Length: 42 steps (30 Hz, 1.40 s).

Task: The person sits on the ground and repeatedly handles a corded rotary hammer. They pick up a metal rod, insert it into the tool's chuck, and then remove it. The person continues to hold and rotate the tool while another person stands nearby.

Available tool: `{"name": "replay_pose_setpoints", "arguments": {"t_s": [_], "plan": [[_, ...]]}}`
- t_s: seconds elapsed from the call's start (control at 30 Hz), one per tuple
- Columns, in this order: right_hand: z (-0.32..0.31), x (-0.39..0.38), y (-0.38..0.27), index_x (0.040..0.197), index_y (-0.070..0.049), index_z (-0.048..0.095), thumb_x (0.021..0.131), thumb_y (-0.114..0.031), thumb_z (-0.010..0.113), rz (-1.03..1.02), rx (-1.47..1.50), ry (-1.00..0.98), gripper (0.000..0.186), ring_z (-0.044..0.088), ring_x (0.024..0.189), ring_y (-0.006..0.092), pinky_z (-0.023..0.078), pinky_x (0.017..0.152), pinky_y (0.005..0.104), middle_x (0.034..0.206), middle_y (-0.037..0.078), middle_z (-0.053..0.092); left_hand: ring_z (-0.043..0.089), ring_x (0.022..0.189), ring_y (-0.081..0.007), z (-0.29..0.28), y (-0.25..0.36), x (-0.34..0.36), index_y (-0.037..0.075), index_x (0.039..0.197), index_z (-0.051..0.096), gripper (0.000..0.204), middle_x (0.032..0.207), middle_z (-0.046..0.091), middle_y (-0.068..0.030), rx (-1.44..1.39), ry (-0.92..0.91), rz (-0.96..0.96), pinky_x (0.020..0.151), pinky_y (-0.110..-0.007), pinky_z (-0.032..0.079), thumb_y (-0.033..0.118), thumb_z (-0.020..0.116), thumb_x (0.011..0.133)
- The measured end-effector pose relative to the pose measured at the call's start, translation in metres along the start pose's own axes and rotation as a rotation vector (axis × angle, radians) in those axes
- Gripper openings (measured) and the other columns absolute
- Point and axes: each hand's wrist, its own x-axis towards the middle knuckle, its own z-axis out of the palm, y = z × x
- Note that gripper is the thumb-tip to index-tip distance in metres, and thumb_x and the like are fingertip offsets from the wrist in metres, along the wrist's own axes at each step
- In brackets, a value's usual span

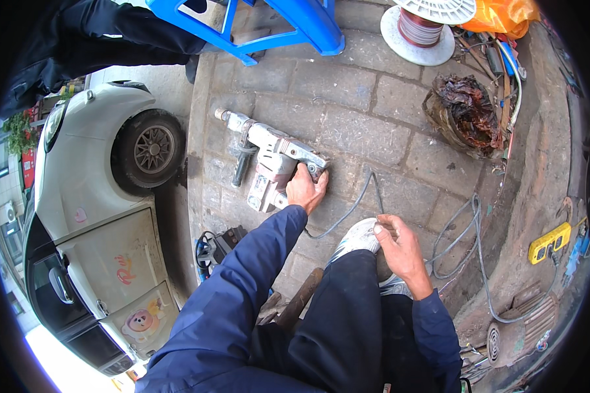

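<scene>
A grey demolition hammer (269,157) lies on the stone paving (354,124), its side handle black. My left hand (306,188) rests on its rear end, fingers curled around the body by the grip. A dark power cord (357,203) runs from the tool across the paving toward my right hand (400,247), which pinches the cord end near my white shoe (359,237). My knee in dark trousers sits between both arms.
A white car (92,216) stands at the left beside the kerb. A blue plastic chair (275,26) and a wire spool (423,26) are at the top. A rusty coil bundle (469,114), grey cables (469,229), and a yellow power strip (549,242) lie to the right.
</scene>
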Motion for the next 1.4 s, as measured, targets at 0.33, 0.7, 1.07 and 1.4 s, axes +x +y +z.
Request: {"name": "replay_pose_setpoints", "arguments": {"t_s": [0.33,0.7,1.07,1.4], "plan": [[-0.008,-0.007,-0.004,0.133,0.009,0.061,0.101,-0.026,0.065,0.021,0.020,0.025,0.047,0.071,0.116,0.0340,0.054,0.101,0.0407,0.127,0.026,0.071,0.070,0.083,-0.0556,0.005,0.002,0.007,-0.002,0.102,0.051,0.053,0.087,0.070,-0.0366,-0.011,-0.007,-0.013,0.077,-0.060,0.057,0.047,0.070,0.092],[-0.019,-0.027,-0.007,0.132,0.006,0.063,0.101,-0.024,0.066,0.018,-0.022,0.090,0.043,0.071,0.116,0.0323,0.054,0.101,0.0402,0.126,0.024,0.072,0.070,0.089,-0.0548,0.007,0.032,0.008,-0.005,0.109,0.053,0.054,0.099,0.071,-0.0365,-0.014,-0.094,-0.085,0.084,-0.060,0.055,0.044,0.068,0.092],[-0.027,-0.039,0.002,0.133,0.005,0.064,0.102,-0.026,0.067,-0.021,0.010,0.136,0.043,0.072,0.113,0.0305,0.054,0.099,0.0401,0.123,0.023,0.073,0.069,0.085,-0.0570,0.029,0.073,-0.031,-0.005,0.109,0.049,0.052,0.096,0.069,-0.0377,-0.090,-0.244,0.117,0.080,-0.063,0.055,0.041,0.070,0.093],[-0.027,-0.032,0.007,0.132,0.005,0.063,0.102,-0.024,0.067,-0.032,0.090,0.117,0.043,0.073,0.111,0.0297,0.055,0.097,0.0389,0.122,0.023,0.073,0.068,0.085,-0.0570,0.032,0.073,-0.036,-0.001,0.110,0.047,0.052,0.097,0.070,-0.0355,-0.061,-0.202,0.108,0.079,-0.063,0.054,0.043,0.071,0.093]]}}
